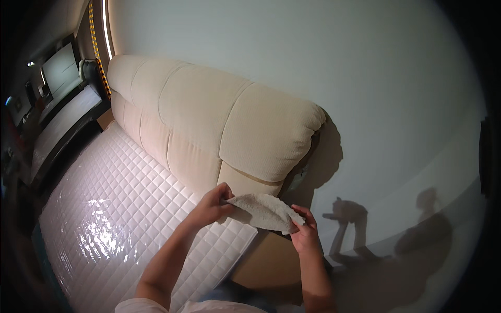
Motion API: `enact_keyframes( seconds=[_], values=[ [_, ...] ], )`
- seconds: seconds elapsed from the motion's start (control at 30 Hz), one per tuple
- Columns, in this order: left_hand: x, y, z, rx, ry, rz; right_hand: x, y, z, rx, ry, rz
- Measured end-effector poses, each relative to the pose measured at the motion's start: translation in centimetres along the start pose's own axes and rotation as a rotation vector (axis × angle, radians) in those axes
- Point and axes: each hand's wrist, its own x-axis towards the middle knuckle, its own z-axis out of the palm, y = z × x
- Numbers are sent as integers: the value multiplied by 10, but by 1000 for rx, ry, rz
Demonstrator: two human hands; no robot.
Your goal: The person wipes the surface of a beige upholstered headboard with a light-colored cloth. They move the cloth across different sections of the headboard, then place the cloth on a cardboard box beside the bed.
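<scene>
A light grey cloth point(261, 211) with a fuzzy, towel-like surface is stretched between my two hands, in the air over the near corner of the bed. My left hand point(213, 206) pinches one end of it between thumb and fingers. At the other end, my right hand point(304, 229) grips the bunched edge, fingers behind and thumb in front. Just beyond the cloth stands a padded cream headboard point(209, 115), its end rounded and gathered on the right. The cloth appears apart from the headboard.
A quilted white mattress point(141, 208) under shiny clear plastic lies to the left. Brown board point(266, 261) shows below its near corner. A pale wall point(376, 104) rises behind the headboard, carrying my shadow. Further left are a dark-edged bed point(68, 130) and a screen-like panel point(61, 70).
</scene>
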Motion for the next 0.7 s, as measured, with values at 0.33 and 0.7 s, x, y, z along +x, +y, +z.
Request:
enact_keyframes(
  seconds=[0.33,0.7],
  values=[
    [132,103,-65,180,-30,108,121,-50,90,71,97,3],
    [166,97,-108,117,-205,-53,154,-59,40,-1000,173,-186]
  ],
)
